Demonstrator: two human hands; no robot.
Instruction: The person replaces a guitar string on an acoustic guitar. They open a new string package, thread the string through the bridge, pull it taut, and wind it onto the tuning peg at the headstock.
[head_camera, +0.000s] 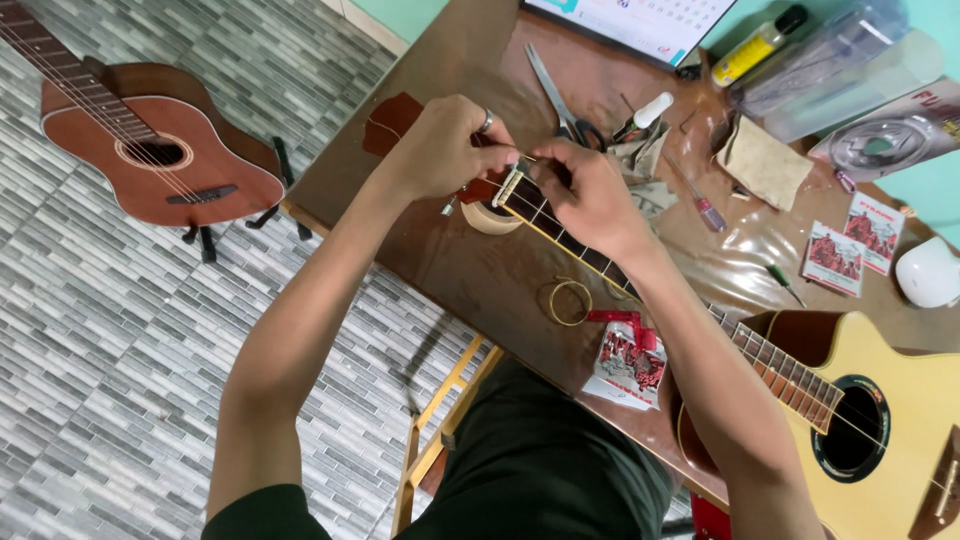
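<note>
Here, guitar neck (560, 232) between left hand (445, 148), right hand (592, 195), both pinching

The headstock of the pale guitar (880, 400) is being covered by the left hand (440, 150) and the right hand (590, 195), and the fingertips are being hidden where they meet at the nut. The guitar's body is being cut off by the right and bottom edges. The neck of the brown guitar (165, 150) is being cropped at the top left corner. The calendar (640, 20) is being cut by the top edge.
</note>
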